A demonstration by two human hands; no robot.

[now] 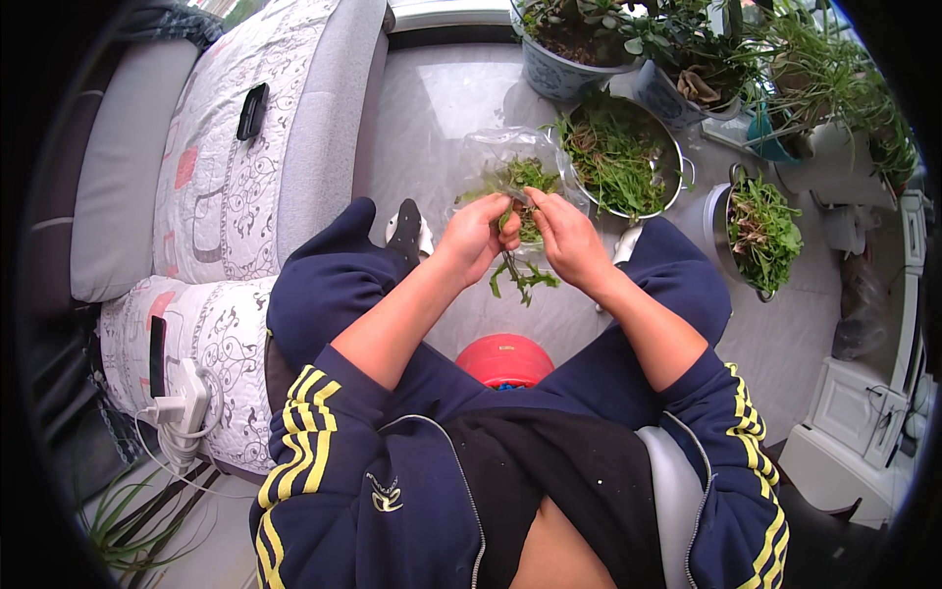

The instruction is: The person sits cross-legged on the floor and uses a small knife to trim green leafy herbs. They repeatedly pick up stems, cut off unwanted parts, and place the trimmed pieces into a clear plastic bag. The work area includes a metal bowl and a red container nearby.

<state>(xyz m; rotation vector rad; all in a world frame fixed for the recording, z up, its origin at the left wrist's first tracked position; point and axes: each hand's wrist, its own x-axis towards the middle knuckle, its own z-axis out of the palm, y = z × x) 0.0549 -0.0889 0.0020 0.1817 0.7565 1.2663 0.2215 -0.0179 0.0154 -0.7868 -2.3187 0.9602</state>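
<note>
My left hand point(478, 239) is closed around the stems of a leafy green plant point(521, 278), whose jagged leaves hang below the fingers. Close beside it, my right hand point(563, 232) has thumb and fingertips together at the plant's upper end; a thin greyish piece shows between the two hands, too small to name. Beneath and beyond them a clear plastic bag point(491, 145) lies on the floor with loose greens point(533, 174) in it. Right of the bag stands a metal pot with handles point(681, 158), holding many leafy greens with pinkish roots point(614, 173).
A second metal vessel point(725, 254) heaped with greens point(769, 235) stands farther right. Potted plants point(567, 77) line the far right. A sofa with a patterned cover point(221, 169) runs along the left, bearing a black phone-like object point(252, 112) and a power strip point(193, 401). Between my legs is a red stool point(508, 352).
</note>
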